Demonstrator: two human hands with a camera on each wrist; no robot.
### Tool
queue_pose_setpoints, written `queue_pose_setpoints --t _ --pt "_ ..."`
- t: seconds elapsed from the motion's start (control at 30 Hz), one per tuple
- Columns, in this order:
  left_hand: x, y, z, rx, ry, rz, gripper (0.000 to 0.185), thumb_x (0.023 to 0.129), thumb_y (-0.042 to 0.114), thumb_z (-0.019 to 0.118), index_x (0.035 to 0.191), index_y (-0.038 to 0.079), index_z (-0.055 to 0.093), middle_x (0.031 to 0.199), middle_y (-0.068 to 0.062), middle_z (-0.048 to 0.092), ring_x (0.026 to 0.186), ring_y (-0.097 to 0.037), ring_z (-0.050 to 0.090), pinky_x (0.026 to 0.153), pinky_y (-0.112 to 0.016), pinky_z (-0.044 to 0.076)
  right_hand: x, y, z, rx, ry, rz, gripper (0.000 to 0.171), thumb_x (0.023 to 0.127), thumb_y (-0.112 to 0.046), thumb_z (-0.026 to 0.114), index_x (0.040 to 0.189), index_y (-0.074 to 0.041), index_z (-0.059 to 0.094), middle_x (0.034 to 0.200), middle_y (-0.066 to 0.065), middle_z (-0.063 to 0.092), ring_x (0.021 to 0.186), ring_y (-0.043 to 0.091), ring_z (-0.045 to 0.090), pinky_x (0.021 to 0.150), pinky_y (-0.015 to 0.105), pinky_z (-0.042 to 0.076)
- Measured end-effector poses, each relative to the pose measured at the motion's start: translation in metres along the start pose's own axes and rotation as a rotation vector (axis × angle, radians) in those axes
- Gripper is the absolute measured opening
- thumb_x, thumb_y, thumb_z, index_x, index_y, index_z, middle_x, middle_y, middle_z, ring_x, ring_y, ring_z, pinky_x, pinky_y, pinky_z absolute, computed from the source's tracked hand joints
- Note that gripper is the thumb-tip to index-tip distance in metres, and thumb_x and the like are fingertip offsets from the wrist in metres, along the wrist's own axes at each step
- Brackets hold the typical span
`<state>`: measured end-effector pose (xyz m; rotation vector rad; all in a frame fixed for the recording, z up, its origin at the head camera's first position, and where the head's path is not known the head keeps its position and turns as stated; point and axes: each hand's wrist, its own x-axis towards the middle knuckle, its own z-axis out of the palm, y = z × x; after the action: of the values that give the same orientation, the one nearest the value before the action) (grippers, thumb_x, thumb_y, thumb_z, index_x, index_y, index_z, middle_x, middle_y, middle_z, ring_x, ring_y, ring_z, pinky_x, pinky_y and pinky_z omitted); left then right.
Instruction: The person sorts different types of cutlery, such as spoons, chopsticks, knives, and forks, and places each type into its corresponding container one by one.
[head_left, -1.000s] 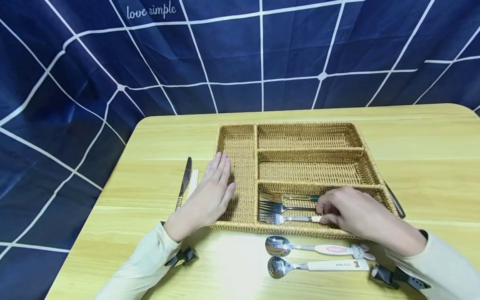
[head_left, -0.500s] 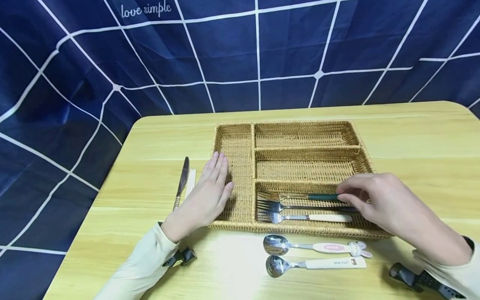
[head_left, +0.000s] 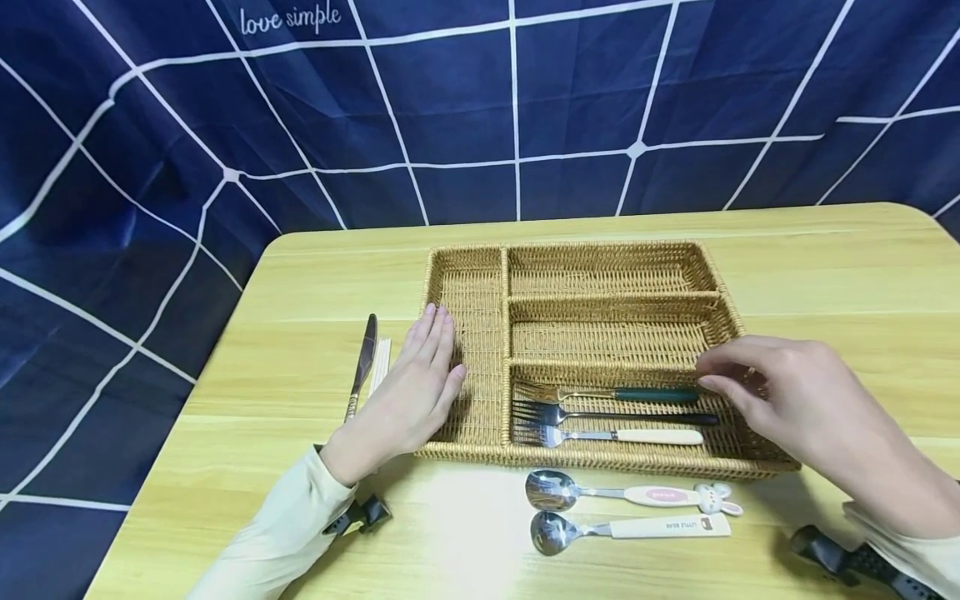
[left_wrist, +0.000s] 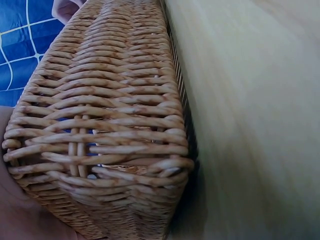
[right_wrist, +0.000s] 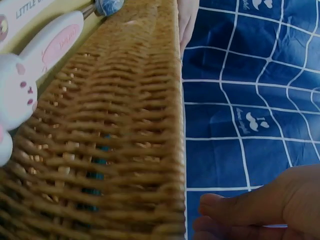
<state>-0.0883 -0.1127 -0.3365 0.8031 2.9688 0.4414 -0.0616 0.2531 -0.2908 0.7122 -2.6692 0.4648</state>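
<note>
Head view, green-handled fork (head_left: 607, 393) lengthwise, tines leftward

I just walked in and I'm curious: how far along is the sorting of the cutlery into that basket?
Three forks already lie in the nearest compartment of the wicker tray. The right hand hovers empty at their handle ends, while the left hand rests flat against the tray's side. Left outside: two spoons in front of the tray, and a knife with chopsticks at its left. The other compartments look empty.
</note>
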Motion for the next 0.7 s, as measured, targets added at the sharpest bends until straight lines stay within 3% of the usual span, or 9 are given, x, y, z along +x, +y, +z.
queue_pose_setpoints --t 0.4,0.7 --pt "0.000 0.001 -0.002 0.000 -0.005 -0.003 0.060 0.105 0.024 0.031 0.148 -0.011 0.010 0.157 -0.028 0.006 0.148 -0.034 -0.004 0.121 -0.045 0.003 -0.008 0.015 -0.010 -0.070 -0.015 0.109 0.021 0.066 -0.006 0.083 0.082 -0.014 0.072 0.073 -0.004 0.069 0.062 -0.006 0.052 0.046 0.019 0.040" --pt "0.000 0.001 -0.002 0.003 -0.006 -0.005 0.061 0.105 0.026 0.030 0.149 -0.010 0.008 0.157 -0.028 0.007 0.148 -0.033 -0.005 0.121 -0.044 0.003 -0.013 0.027 -0.016 -0.066 -0.023 0.121 0.012 0.075 -0.013 0.079 0.084 -0.013 0.072 0.073 -0.003 0.069 0.061 -0.009 0.050 0.050 0.013 0.041"
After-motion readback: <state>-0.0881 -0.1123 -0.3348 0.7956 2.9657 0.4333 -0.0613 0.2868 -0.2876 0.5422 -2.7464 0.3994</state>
